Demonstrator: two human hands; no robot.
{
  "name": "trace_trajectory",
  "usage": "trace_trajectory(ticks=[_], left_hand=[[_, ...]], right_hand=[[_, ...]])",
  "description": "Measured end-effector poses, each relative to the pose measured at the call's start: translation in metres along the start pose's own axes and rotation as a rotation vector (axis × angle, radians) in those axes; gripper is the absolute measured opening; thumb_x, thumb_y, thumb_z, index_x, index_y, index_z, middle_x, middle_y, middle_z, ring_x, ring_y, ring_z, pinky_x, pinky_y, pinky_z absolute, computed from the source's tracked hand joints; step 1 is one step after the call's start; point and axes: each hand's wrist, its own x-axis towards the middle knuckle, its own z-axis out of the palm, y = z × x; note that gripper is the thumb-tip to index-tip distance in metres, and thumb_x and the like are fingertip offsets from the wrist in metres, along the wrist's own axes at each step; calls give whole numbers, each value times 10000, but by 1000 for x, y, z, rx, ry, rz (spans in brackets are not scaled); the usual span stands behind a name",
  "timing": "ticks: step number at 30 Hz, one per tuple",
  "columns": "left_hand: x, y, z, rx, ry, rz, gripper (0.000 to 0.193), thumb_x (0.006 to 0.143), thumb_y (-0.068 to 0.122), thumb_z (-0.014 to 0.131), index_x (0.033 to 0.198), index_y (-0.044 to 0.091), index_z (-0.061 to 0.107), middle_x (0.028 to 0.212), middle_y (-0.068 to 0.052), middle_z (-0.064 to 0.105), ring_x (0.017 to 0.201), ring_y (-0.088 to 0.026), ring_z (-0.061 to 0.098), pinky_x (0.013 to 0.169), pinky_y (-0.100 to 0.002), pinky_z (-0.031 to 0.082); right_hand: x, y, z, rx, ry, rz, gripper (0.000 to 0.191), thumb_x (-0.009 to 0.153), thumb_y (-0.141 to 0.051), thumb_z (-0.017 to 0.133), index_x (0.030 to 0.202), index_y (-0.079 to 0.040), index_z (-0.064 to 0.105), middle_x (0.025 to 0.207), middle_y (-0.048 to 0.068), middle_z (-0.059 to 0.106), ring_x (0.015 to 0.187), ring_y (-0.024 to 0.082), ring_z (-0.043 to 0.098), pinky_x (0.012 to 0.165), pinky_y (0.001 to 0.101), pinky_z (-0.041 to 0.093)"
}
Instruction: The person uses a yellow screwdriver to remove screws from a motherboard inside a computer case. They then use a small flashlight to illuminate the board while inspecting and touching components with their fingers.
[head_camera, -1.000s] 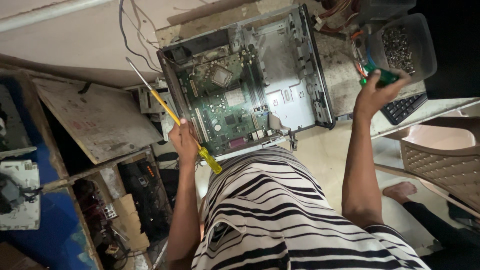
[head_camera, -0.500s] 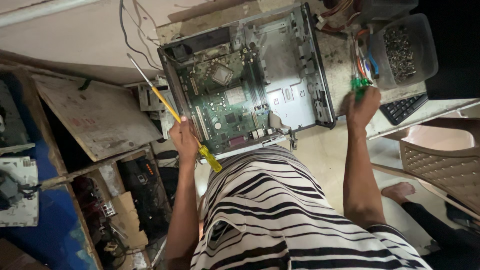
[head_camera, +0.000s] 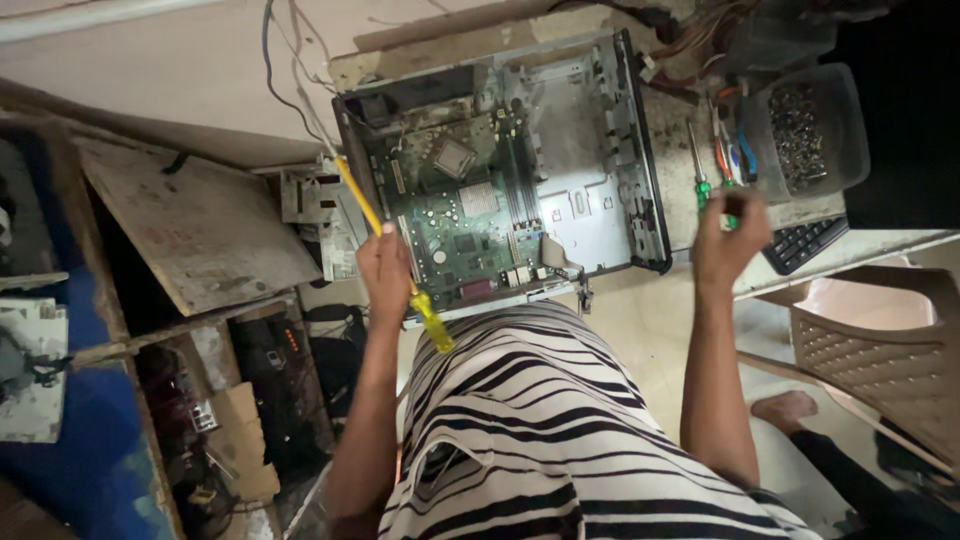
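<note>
We are gripping a yellow screwdriver (head_camera: 385, 245) in our closed left hand (head_camera: 385, 268) at the edge of the open computer case (head_camera: 500, 180); a slip may be gouging the green motherboard (head_camera: 455, 225). Our right hand (head_camera: 728, 238) is pinching a green-handled tool (head_camera: 731, 218) beside the screw tub (head_camera: 808, 130); loose cables (head_camera: 290, 80), a keyboard (head_camera: 805, 243) and a chair (head_camera: 880, 350) are crowding us.

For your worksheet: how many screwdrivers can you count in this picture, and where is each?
2. A yellow-handled screwdriver is held in the left hand; a green-handled screwdriver lies on the bench above the right hand. Other tools beside it are too unclear to count.
</note>
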Motion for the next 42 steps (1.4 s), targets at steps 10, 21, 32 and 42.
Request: trace_trajectory(ticks=[10,21,32,42], left_hand=[[-6,74,119,-537,4,-352,374,1060,400,522,797,135,510,645,5,520,509,-94,470,441,-262,371],[13,56,38,133,109,155,280,1080,260,563,956,33,671,757,-10,646,654,-87,594,559,-240,470],[-2,38,0,648,172,385,409,1102,283,506,1336,-53,506,1326,-250,529,1283,-397,504,1146,-481,355],[3,44,1,621,159,370,472,1120,351,476,1338,-66,499,1369,-276,498,1321,-428,489,1160,-498,356]], right_hand=[[-77,-209,35,1199,-320,-186,570,1046,-569,549,1102,-2,546,1086,163,647,1086,304,651,1022,529,509],[21,-258,48,1611,-369,-195,527,1042,-365,620,694,-15,435,591,81,458,490,168,399,490,356,345],[23,-249,92,1577,-518,-55,430,1018,-213,552,683,-6,381,571,55,386,473,134,311,470,330,289],[21,-240,105,1545,-534,-56,390,996,-181,508,675,-7,374,569,73,393,475,137,309,470,328,299]])
